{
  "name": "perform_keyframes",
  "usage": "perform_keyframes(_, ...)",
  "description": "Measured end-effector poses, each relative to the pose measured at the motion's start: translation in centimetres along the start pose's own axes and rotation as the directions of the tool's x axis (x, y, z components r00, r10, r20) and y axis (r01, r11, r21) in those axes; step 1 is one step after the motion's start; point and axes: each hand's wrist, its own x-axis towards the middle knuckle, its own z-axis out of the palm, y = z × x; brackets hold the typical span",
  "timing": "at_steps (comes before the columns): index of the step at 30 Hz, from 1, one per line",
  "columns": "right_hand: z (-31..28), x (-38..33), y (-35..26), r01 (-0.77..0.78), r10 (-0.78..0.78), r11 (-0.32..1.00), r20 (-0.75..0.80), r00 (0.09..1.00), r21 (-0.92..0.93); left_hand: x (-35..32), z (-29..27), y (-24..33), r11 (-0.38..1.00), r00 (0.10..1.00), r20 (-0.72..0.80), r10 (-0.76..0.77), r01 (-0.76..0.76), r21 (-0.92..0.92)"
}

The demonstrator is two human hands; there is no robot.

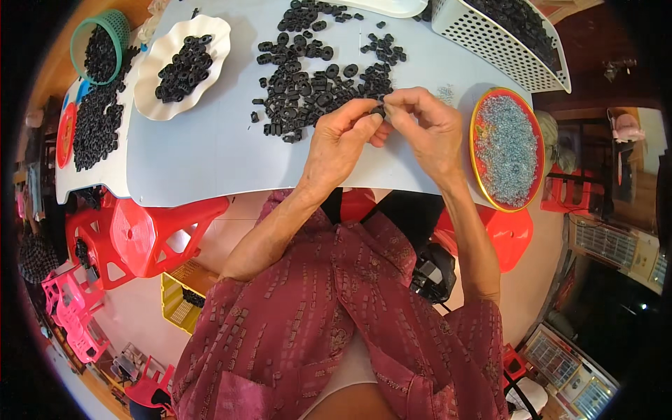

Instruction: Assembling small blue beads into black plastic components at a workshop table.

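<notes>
Above the near edge of the light table, both hands meet fingertip to fingertip. My left hand point(341, 143) is closed in a pinch on a small black plastic part point(379, 110), which is mostly hidden by the fingers. My right hand point(427, 129) pinches from the other side, its thumb and forefinger together; whatever it holds is too small to make out. Just beyond the hands spreads a loose pile of small black plastic parts point(301, 87). To the right of my right hand lies a red and yellow rimmed tray point(477, 164) full of tiny silvery pieces point(507, 150).
A white scalloped dish point(148, 98) of black parts stands at the left, with a green basket point(120, 26) and more black parts point(98, 129) beyond it. A white perforated basket point(490, 52) fills the far right. Red stools point(143, 234) and a yellow crate point(170, 301) stand below.
</notes>
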Motion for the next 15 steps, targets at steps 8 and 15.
perform_keyframes(8, -0.7, 1.0, 0.1, 0.001, 0.011, 0.995, 0.110, 0.994, -0.104, -0.2, -0.1, 0.0, 0.996, 0.999, 0.013, -0.033, 0.032, 0.079)
perform_keyframes(15, -1.2, 6.1, 1.3, 0.260, -0.281, 0.819, 0.038, 0.959, -0.512, -0.3, -0.2, -0.2, 0.999, 0.999, -0.020, -0.037, 0.037, -0.002)
